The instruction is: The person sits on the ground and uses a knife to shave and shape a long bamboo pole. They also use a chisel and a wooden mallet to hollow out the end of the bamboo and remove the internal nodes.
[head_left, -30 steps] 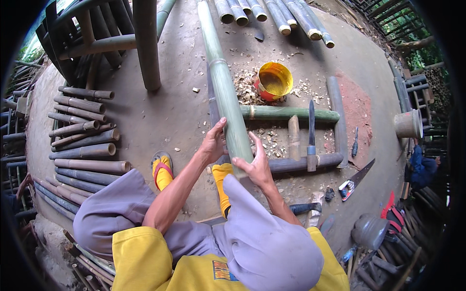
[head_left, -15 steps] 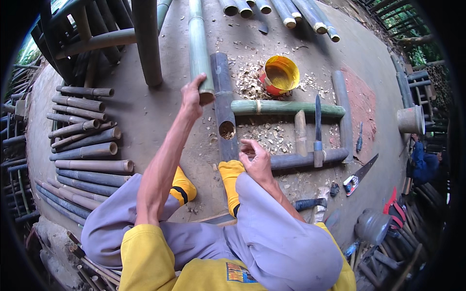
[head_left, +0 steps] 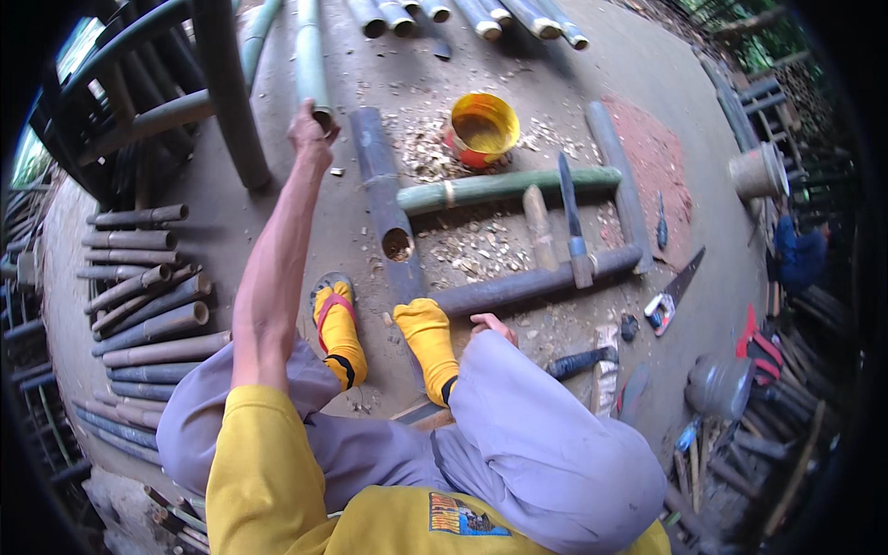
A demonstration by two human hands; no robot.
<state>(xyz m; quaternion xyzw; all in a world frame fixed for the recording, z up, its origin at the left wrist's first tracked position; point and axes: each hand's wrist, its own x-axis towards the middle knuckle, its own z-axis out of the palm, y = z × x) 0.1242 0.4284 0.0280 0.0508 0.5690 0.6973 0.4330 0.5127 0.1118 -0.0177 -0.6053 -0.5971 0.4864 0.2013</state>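
Observation:
My left hand (head_left: 308,134) is stretched far forward and grips the near end of a long green bamboo pole (head_left: 310,55) that runs away from me. My right hand (head_left: 492,326) rests by my right knee, fingers loosely curled, holding nothing. A short dark bamboo piece (head_left: 381,199) with an open hollow end lies on the ground between the pole and my feet in yellow socks (head_left: 427,338). My grey trousers and yellow shirt fill the lower part of the view.
A yellow bucket (head_left: 481,129) stands amid wood chips. A green bamboo length (head_left: 504,188), a cleaver-like blade (head_left: 573,227), a wooden mallet (head_left: 537,217) and a dark log (head_left: 536,282) lie ahead. A handsaw (head_left: 673,298) lies right. Cut bamboo sections (head_left: 148,305) are stacked left.
My left hand has pushed the green pole farther forward and left, away from my feet. My right hand dropped from the bamboo to my knee. The short dark piece now lies free.

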